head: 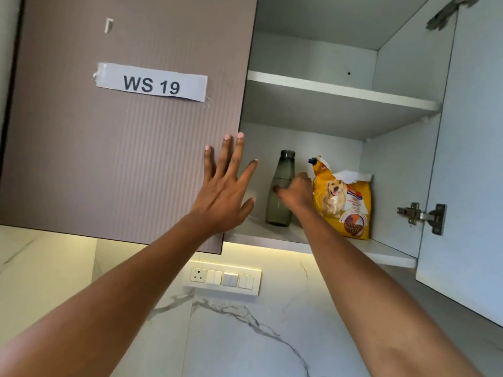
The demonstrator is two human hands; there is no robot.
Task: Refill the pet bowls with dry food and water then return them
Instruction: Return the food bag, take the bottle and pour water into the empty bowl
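Fetching supplies step. Right hand (295, 193) reached into the open cabinet, grip curled around the grey bottle (280, 189) on the lower shelf (386, 253), beside the dog food bag (343, 198). Left hand (223, 191) was spread wide, empty, against the closed door (122, 137). Next: lift the bottle out upright.

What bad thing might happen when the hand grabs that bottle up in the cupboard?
The tall grey plastic bottle stands right beside the torn-open yellow dog food bag; the right hand reaching between them might knock the bag over and spill food. The bottle might also tip off the white lower shelf.
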